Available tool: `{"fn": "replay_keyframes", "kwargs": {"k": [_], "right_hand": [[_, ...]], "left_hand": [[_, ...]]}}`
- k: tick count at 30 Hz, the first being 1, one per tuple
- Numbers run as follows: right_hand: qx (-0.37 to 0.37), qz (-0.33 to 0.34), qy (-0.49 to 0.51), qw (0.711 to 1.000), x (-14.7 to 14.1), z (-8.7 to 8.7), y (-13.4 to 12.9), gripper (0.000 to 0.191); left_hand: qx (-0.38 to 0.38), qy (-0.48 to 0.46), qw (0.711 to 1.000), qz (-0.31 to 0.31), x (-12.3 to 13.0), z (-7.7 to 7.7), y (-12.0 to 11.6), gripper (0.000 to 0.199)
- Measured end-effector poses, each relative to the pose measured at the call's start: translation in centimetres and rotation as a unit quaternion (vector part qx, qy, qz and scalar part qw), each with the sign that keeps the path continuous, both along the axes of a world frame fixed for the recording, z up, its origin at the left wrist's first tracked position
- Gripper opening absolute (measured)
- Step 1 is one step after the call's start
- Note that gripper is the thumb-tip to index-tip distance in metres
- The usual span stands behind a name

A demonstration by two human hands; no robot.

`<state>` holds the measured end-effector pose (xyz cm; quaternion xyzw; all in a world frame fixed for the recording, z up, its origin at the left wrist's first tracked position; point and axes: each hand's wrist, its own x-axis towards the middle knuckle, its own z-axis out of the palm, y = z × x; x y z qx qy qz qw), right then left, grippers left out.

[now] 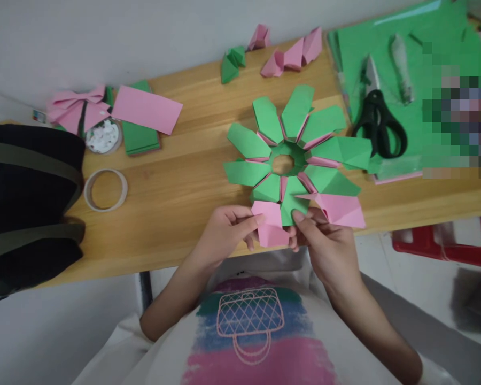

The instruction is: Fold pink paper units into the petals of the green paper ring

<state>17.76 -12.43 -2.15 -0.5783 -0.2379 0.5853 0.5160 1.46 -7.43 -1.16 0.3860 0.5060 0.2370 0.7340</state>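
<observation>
Left hand [229, 229]: pinching pink folded piece [270, 222] at near edge of green paper ring [299, 154]. Right hand [332, 245]: pinching ring's near green petal [291, 202].

No text, brand or number can be read for certain. On the white shirt with a painted-look print [164, 353], below the round green-and-pink folded-paper ring [299, 155], a tiny dark mark [239, 273] is too small to make out. So is a small multicoloured rectangle [39, 115] well left of the ring.
</observation>
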Motion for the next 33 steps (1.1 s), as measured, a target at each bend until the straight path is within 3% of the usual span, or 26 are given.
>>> {"fn": "replay_keyframes", "kwargs": {"k": [8, 21, 33], "right_hand": [[-0.008, -0.007, -0.010, 1.000, -0.2, 0.2, -0.2, 0.023], [-0.001, -0.011, 0.000, 1.000, -0.3, 0.2, -0.1, 0.027], [-0.010, -0.008, -0.007, 1.000, -0.4, 0.0, -0.4, 0.034]], "left_hand": [[-0.036, -0.017, 0.999, -0.008, -0.1, 0.1, 0.1, 0.033], [-0.010, 0.028, 1.000, -0.011, 0.2, 0.9, -0.3, 0.029], [-0.014, 0.019, 0.999, 0.043, 1.4, 1.6, -1.0, 0.022]]}}
